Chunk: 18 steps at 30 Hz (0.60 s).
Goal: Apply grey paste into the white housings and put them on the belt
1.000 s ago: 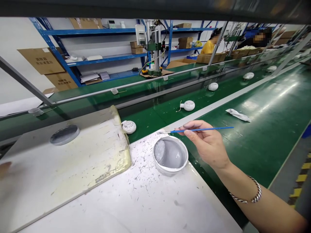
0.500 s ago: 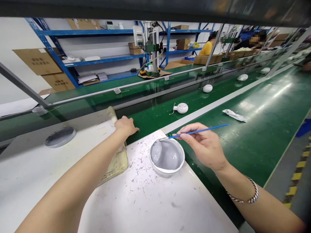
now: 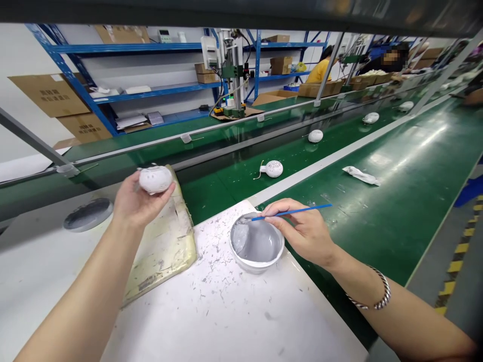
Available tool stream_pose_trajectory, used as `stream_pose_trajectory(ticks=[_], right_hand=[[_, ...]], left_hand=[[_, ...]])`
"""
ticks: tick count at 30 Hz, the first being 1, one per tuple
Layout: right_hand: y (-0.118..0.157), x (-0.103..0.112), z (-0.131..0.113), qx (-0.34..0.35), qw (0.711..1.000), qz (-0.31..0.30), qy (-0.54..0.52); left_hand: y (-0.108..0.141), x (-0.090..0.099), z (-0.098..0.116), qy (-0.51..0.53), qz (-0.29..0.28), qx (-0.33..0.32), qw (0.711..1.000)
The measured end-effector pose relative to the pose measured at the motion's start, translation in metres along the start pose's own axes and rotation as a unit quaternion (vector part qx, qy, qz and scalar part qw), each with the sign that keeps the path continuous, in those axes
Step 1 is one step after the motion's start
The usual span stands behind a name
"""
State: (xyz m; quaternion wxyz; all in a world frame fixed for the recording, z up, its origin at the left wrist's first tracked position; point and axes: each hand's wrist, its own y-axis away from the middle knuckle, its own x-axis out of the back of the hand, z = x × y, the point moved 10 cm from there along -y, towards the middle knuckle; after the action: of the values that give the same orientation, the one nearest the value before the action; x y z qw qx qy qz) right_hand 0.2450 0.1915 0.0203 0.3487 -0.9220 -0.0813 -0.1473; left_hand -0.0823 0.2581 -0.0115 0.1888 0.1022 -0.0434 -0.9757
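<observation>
My left hand is raised over a yellowed foam pad, its fingers curled round a white rounded part with small dark marks. A slim blue-handled brush is pinched in my right hand, and its tip dips inside the rim of a white tub. Grey paste fills much of that tub, and a paler lump of it clings to the left inner side. The brush's very end is hard to make out against the paste.
Several white rounded parts, the nearest a round one with a stem, lie along the green conveyor. A white wrapped strip lies to the right. A grey-smeared lid rests on the left. Blue shelving and co-workers are beyond.
From the conveyor edge, my left hand has come back up and left, now with the white rounded part in it. The brush has shifted slightly left and lower over the tub.
</observation>
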Motion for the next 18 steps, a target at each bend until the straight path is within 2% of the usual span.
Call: stream_pose_trajectory(ticks=[3,6,8,13,18], right_hand=[[0.002,-0.003,0.004,-0.020,0.999,0.005,-0.044],[0.003,-0.007,0.017,-0.076,0.988,0.012,-0.135],[0.003,-0.009,0.029,-0.124,0.971,0.021,-0.203],[0.004,-0.005,0.060,-0.251,0.911,0.069,-0.319],[0.012,-0.010,0.080,-0.359,0.849,0.085,-0.378]], left_hand=[[0.020,0.012,0.000,0.128,0.022,-0.018,0.991],[0.035,0.007,-0.006,0.222,0.011,-0.017,0.975],[0.045,0.000,-0.004,0.250,-0.007,-0.032,0.968],[0.065,-0.012,0.003,0.195,-0.042,-0.071,0.977],[0.082,-0.035,-0.001,0.130,-0.119,-0.085,0.981]])
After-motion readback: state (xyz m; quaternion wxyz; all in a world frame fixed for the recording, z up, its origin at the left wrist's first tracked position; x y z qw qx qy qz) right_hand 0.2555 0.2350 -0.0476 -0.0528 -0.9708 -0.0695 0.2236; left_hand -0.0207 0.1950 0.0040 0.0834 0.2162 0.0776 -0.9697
